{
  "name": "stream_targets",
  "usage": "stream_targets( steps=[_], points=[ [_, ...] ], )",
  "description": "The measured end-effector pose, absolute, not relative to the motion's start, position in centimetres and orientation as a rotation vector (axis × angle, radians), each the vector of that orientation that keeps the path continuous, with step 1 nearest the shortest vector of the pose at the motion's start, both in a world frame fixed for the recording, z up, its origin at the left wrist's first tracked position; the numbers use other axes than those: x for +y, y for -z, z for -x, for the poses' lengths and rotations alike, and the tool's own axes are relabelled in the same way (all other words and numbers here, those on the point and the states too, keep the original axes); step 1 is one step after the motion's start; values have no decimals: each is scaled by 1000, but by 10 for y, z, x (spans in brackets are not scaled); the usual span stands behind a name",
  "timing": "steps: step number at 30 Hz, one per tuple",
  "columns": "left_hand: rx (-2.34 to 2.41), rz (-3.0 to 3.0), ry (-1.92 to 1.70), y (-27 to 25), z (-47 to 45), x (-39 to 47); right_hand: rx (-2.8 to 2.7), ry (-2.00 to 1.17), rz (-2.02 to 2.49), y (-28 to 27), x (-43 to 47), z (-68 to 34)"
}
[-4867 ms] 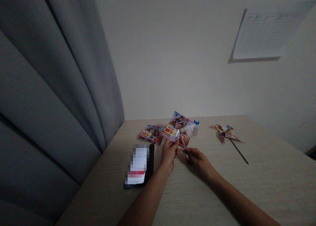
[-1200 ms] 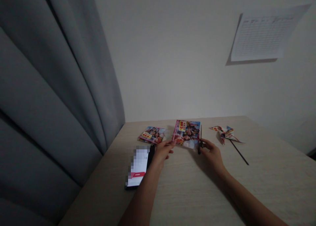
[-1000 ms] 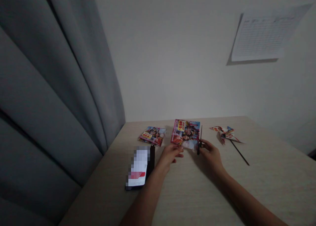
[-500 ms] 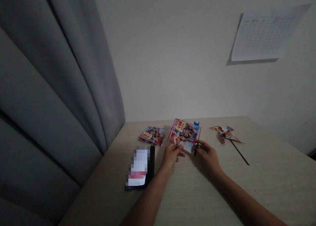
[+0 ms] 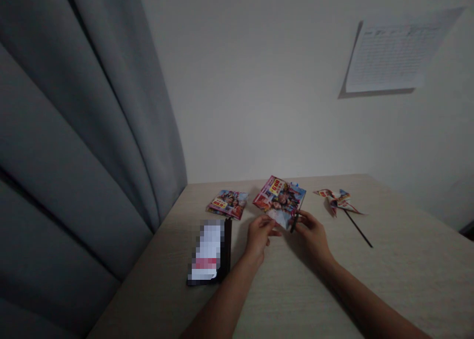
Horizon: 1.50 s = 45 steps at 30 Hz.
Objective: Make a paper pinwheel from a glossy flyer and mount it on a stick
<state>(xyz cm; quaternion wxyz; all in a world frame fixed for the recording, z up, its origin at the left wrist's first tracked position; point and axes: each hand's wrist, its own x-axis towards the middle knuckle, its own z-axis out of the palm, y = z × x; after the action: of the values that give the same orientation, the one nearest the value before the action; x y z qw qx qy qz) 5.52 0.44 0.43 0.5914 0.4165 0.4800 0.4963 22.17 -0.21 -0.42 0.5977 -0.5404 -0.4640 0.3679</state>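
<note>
A square of glossy printed paper (image 5: 279, 198), with pictures of people and a yellow price patch, is tilted up above the table. My left hand (image 5: 258, 233) pinches its lower left edge between thumb and fingers. At the lower right edge, the fingers of my right hand (image 5: 311, 230) close on a slim black stick-like thing (image 5: 295, 221) and the paper's side. Part of that black thing is hidden by the paper and fingers. Bits of a small blue object (image 5: 295, 184) peek out behind the paper's top edge.
Left of the paper lies a stack of similar printed papers (image 5: 227, 204). A phone in a dark case (image 5: 207, 252), its screen lit and blurred, rests nearer me. A paper pinwheel on a black stick (image 5: 357, 225) lies to the right. Grey curtain (image 5: 92, 131) borders the table's left side.
The paper has turned slightly clockwise and shifted a little right, now covering most of the blue object. Both hands keep hold in nearly the same places.
</note>
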Motion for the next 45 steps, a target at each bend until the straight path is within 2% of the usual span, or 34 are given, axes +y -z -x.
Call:
stream_targets(
  steps=[18,26,45],
  points=[
    [1117,-924,-1225,-5,-55,6,-1141,-912,1208,7,-3,-215],
    [1129,-904,-1299,-10,-46,11,-1344,-752,1364,16,-8,-223],
    [1197,-861,-1451,-15,-30,22,-1436,-1226,1140,3,-31,-203]
  ],
)
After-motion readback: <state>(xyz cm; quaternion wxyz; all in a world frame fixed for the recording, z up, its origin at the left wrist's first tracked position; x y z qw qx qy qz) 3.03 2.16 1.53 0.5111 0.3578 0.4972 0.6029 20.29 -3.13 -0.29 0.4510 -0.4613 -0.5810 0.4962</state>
